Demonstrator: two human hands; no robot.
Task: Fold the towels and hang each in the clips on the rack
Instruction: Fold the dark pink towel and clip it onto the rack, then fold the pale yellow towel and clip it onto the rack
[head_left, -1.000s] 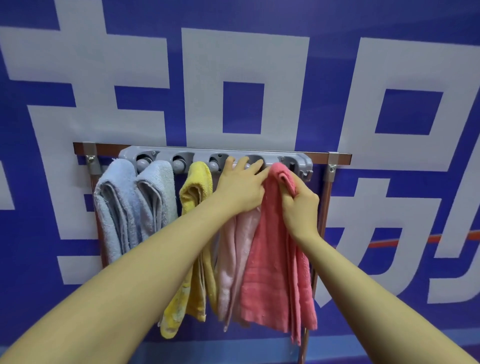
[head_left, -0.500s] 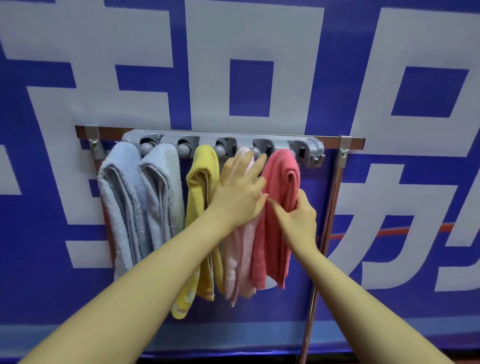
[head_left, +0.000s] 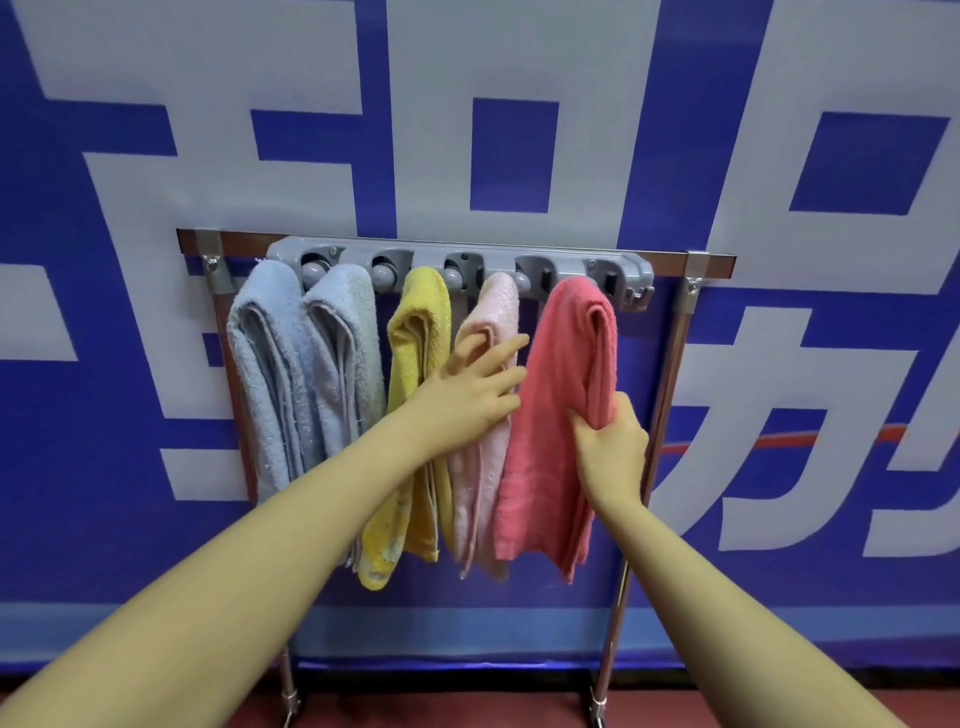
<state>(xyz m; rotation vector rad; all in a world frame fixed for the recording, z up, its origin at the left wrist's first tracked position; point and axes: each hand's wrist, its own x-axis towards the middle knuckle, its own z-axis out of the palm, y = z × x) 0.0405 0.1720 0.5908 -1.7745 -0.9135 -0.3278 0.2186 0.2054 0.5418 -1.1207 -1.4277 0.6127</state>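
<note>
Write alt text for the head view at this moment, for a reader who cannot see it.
Five folded towels hang from a grey clip rack before a blue-and-white banner; the right hand grips the coral towel at the right end. The left hand lies open-fingered over the pale pink towel, beside a yellow towel and two light blue towels.

A blue banner (head_left: 156, 467) with large white characters fills the rear wall. A thin red stripe (head_left: 779, 439) crosses it at right. A pale blue band (head_left: 467, 623) runs along its base. The floor (head_left: 467, 709) is red.
</note>
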